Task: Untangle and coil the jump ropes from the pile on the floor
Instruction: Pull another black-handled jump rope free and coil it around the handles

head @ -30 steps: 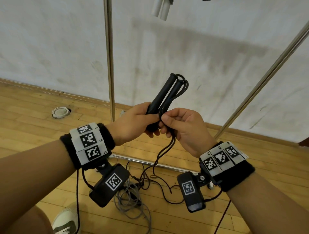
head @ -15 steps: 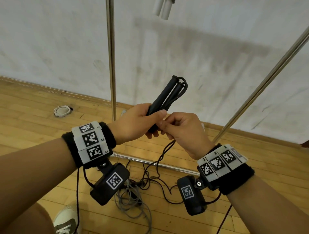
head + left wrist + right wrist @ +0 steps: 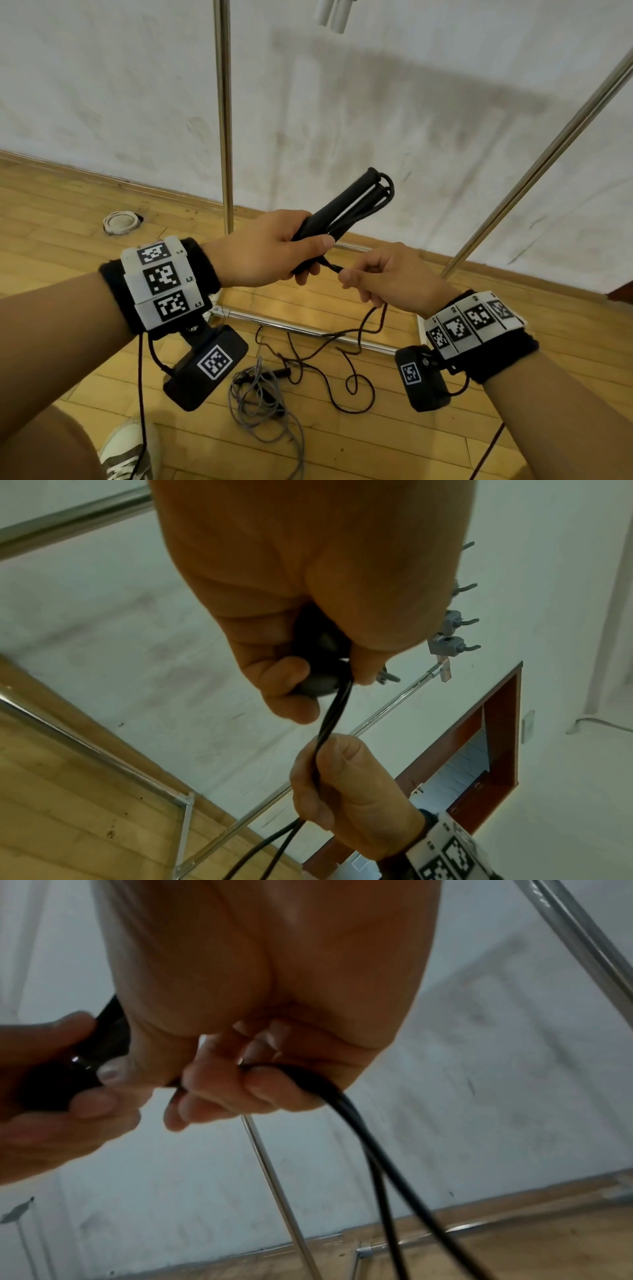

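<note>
Head view shows the right hand (image 3: 383,277) has drawn away from the left hand (image 3: 270,250) since half a second ago, when the two were touching; a short run of doubled black cord (image 3: 330,718) now stretches between them. I judge this as pulling the rope straight before coiling. The left grip wraps the two black handles (image 3: 346,209), held side by side and pointing up and away from it. The right grip pinches the two cord strands just below the left grip; below it they trail to the floor (image 3: 479,438). Counted: two handles in hand, two strands, one grey rope (image 3: 260,404) in the pile beneath the hands, two white handles (image 3: 332,15) hanging above.
</note>
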A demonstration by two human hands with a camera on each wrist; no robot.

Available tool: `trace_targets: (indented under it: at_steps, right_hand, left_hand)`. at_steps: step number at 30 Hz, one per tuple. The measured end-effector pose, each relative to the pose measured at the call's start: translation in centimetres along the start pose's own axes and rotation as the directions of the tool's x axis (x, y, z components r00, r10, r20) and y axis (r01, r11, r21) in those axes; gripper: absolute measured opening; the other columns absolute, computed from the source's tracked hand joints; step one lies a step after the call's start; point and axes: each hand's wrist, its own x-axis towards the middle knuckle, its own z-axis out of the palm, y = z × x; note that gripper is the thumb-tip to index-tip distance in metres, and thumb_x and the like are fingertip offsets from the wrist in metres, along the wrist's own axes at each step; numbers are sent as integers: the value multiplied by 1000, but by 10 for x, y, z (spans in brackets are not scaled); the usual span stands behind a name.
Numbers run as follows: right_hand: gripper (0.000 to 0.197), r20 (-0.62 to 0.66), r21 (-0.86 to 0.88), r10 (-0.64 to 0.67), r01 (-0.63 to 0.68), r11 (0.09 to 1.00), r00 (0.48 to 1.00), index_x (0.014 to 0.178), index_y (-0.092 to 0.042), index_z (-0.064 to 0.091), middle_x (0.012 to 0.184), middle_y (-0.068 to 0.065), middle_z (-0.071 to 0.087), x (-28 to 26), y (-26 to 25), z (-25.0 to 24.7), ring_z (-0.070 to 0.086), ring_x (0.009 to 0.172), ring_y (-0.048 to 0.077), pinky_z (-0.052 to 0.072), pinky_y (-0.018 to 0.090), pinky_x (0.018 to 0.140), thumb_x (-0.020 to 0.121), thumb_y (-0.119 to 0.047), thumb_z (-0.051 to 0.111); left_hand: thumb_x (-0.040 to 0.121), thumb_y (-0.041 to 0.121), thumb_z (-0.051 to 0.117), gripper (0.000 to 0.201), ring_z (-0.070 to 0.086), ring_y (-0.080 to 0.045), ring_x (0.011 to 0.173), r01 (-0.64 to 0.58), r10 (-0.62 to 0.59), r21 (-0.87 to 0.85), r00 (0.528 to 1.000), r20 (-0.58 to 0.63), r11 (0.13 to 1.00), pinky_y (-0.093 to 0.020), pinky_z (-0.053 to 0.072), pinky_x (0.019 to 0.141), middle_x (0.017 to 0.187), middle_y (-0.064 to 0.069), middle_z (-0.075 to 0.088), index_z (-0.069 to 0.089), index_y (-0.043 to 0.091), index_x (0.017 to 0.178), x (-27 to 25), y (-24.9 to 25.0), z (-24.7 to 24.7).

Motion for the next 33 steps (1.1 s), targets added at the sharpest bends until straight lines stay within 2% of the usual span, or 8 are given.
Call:
trace_targets:
  at_steps: [6, 9, 11, 13, 18, 23, 27, 33]
  right_hand:
    - [9, 136, -166, -28, 51, 985, 990, 97, -28, 73, 78, -10, 68, -4, 13, -1, 65, 74, 6, 53, 27, 73, 92, -28, 65]
    - [11, 165, 76, -12, -1, 997, 986, 101, -16, 68, 83, -7, 73, -9, 13, 1, 68, 75, 4, 54, 19, 69, 93, -11, 60]
    - [20, 91, 160, 20, -34, 987, 996, 88, -6, 74, 78, 14, 73, -8, 12, -2, 68, 67, 11, 53, 14, 62, 93, 0, 55]
    - [24, 149, -43, 58, -52, 998, 987, 74, -10, 75, 70, 12, 70, -3, 9, -1, 64, 62, 16, 50, 23, 60, 94, -9, 60]
    - [37, 212, -397, 19, 69, 915, 977, 75, -18, 71, 66, 1, 62, 6, 2, 5, 56, 62, 17, 43, 35, 60, 81, -54, 68]
    - [37, 223, -592, -11, 144, 793, 975, 77, -19, 67, 65, -5, 60, 16, -14, 24, 55, 61, 12, 47, 39, 61, 88, -55, 61]
    - [37, 175, -652, -38, 145, 744, 984, 78, -19, 64, 71, -4, 59, 19, -25, 38, 56, 66, 15, 49, 39, 62, 94, -51, 53]
    - [38, 115, -516, -84, 131, 847, 990, 64, -20, 57, 59, -4, 58, 18, -36, 41, 55, 54, 10, 45, 35, 58, 98, -27, 42]
  left_hand:
    - [98, 33, 52, 18, 63, -20, 64, -22, 34, -44, 951, 306, 999, -25, 48, 56, 77, -3, 67, 58, 17, 104, -9, 1, -4]
    - [99, 33, 54, 12, 63, -19, 66, -23, 15, 13, 905, 425, 1000, -24, 51, 60, 77, 0, 67, 60, 23, 98, -14, 0, -1]
    - [98, 36, 55, 11, 64, -14, 65, -45, -12, 110, 883, 469, 993, -24, 50, 60, 77, 2, 68, 59, 27, 93, -16, 0, 4]
    - [97, 43, 55, 16, 64, -12, 64, -88, -55, 261, 867, 494, 961, -29, 53, 58, 77, 2, 68, 57, 28, 91, -18, -1, 8]
    - [95, 53, 50, 24, 52, -5, 49, -212, -160, 609, 852, 498, 764, -24, 43, 48, 66, 6, 58, 51, 29, 88, -19, -11, 23]
    - [98, 51, 46, 34, 56, -14, 58, -217, -258, 720, 834, 487, 659, -28, 45, 52, 73, 1, 60, 55, 18, 99, -14, -29, 40]
    - [100, 46, 45, 33, 55, -15, 58, -88, -296, 654, 841, 453, 752, -26, 48, 56, 73, -1, 61, 55, 15, 93, -9, -44, 37]
    - [100, 42, 47, 33, 46, -12, 51, 42, -302, 670, 912, 277, 742, -23, 38, 50, 66, 0, 55, 57, 13, 85, -3, -53, 26]
